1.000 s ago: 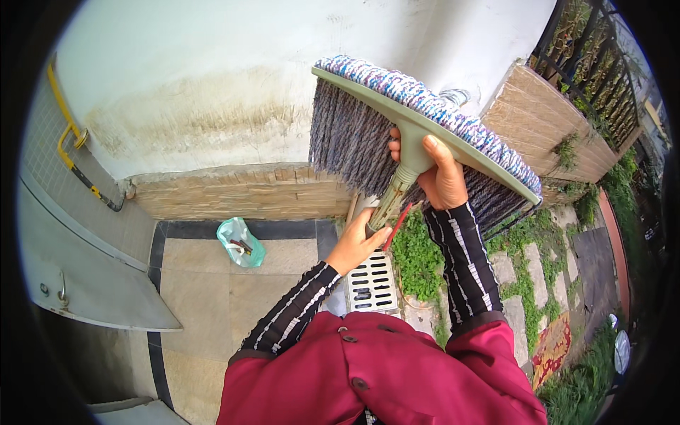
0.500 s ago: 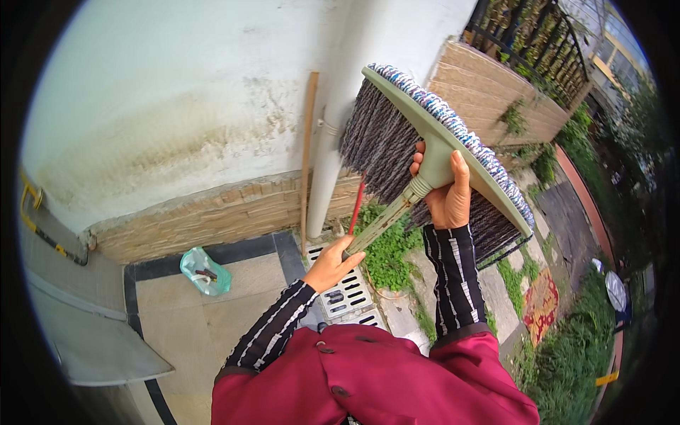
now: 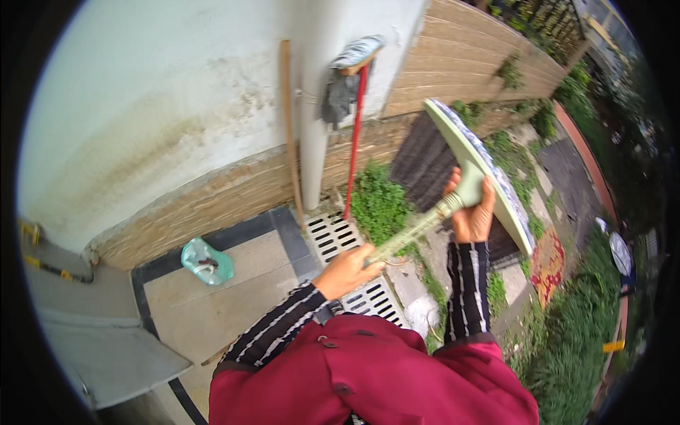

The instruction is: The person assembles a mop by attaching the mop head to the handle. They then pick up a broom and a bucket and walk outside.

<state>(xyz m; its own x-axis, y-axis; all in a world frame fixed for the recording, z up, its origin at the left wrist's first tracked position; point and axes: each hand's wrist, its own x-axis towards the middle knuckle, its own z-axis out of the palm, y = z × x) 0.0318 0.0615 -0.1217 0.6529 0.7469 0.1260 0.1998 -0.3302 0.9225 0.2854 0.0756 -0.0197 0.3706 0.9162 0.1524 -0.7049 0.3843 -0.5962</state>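
I hold a mop [image 3: 476, 159] with a long pale green plastic head, turned upside down so that its dark strands hang back on the handle side. Blue and white yarn runs along the head's outer edge. My right hand [image 3: 471, 212] grips the neck below the head, its thumb up on one side and fingers round the other. Lower down, my left hand [image 3: 350, 271] is closed round the worn green handle, whose end is hidden in the palm. The mop tilts up to the right. Motion blurs its strands.
A wooden pole [image 3: 290, 134] and a red-handled mop [image 3: 356, 142] lean by a white pipe [image 3: 314, 159]. Slotted drain covers [image 3: 333, 236] lie below, beside green plants [image 3: 381, 207]. A green plastic bag [image 3: 207, 261] stands on the tiles. At left is a grey metal panel [image 3: 113, 354].
The mop has moved right and down with both hands on it. The red-handled mop by the pipe, mostly hidden before, now shows.
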